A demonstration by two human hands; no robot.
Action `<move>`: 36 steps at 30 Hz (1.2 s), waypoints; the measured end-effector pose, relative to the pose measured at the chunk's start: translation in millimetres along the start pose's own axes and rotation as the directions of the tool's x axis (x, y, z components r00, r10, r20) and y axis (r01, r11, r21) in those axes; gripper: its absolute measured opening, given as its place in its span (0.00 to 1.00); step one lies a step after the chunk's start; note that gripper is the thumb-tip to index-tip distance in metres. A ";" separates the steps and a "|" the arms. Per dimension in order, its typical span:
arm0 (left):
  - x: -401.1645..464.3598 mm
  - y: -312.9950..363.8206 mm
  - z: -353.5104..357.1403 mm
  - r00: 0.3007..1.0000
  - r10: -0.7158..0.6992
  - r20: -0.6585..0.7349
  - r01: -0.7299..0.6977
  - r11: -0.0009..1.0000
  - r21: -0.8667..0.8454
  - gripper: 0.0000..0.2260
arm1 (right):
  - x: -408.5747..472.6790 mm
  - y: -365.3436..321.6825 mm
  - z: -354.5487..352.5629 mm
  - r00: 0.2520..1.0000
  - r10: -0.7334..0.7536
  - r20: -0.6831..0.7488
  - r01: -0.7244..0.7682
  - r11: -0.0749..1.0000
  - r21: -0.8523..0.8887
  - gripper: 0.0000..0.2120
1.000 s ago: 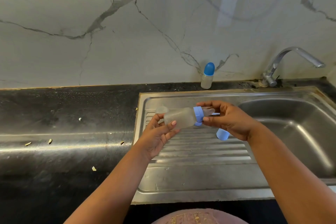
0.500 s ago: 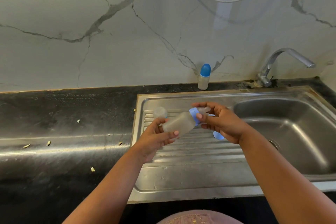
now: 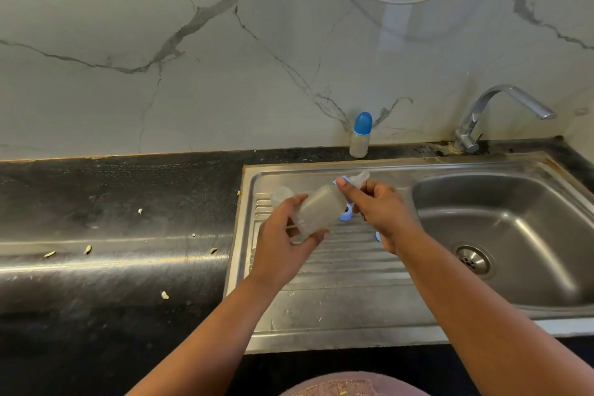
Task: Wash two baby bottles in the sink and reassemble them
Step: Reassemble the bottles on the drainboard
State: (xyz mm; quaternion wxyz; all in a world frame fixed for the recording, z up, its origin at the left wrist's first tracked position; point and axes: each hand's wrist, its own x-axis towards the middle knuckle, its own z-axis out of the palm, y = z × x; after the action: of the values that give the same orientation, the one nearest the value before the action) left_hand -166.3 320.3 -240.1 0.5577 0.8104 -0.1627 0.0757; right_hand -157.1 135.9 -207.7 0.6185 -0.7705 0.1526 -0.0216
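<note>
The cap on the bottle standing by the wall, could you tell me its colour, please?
Blue cap, seen in the head view.

A frosted, translucent baby bottle (image 3: 316, 210) is held tilted above the ridged draining board of the sink (image 3: 337, 325), base toward the lower left, neck up and to the right. A light blue ring (image 3: 344, 217) sits at its neck with a clear teat (image 3: 360, 177) poking out beyond. A 2nd bottle (image 3: 360, 136), capped in darker blue, stands upright on the surface against the wall behind the sink.
</note>
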 end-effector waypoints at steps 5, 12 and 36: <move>-0.2 16.3 0.5 0.805 -0.380 0.456 0.593 0.520 -0.614 0.22 | 0.7 -5.4 -14.8 0.935 -0.030 0.354 -0.065 0.965 0.253 0.24; -1.0 11.9 7.2 0.797 -0.335 0.503 0.600 0.536 -0.593 0.21 | -4.9 -2.8 -15.4 0.912 -0.103 0.396 -0.062 0.922 0.383 0.24; 1.1 -34.7 59.5 0.757 -0.607 0.241 0.652 0.723 -0.227 0.23 | 54.7 134.4 -63.4 0.996 -0.064 0.061 0.087 0.788 -0.609 0.16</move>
State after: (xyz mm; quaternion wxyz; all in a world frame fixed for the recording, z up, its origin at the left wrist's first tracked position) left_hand -156.6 276.2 -292.0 0.6513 0.7271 0.0723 -0.2047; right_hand -147.1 36.3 -330.4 0.3379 -0.9346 0.1091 0.0183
